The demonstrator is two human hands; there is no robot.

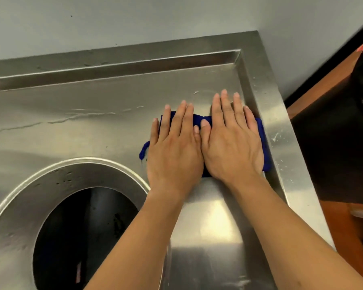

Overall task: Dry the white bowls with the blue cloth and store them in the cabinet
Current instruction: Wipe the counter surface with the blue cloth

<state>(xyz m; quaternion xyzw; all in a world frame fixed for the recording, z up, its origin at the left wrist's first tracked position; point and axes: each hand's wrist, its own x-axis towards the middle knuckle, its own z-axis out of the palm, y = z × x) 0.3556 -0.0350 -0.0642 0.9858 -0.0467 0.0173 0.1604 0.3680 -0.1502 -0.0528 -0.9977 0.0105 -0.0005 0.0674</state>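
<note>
Two flat, spread palms — left hand (172, 149), right hand (232, 143) — on blue cloth (197, 119) beside steel counter's (92, 130) raised right edge.

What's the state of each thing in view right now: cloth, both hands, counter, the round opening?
Dark blue cloth: lying flat on the counter, pinned under both hands.
Left hand: open, palm down on the cloth.
Right hand: open, palm down on the cloth, beside the left.
Stainless steel counter: wet streaks and droplets.
Round opening in the counter: uncovered, dark inside.

Counter (92, 114) left of hands open; raised rim (266, 114) blocks right; round opening (82, 237) nearby, depth unclear.
</note>
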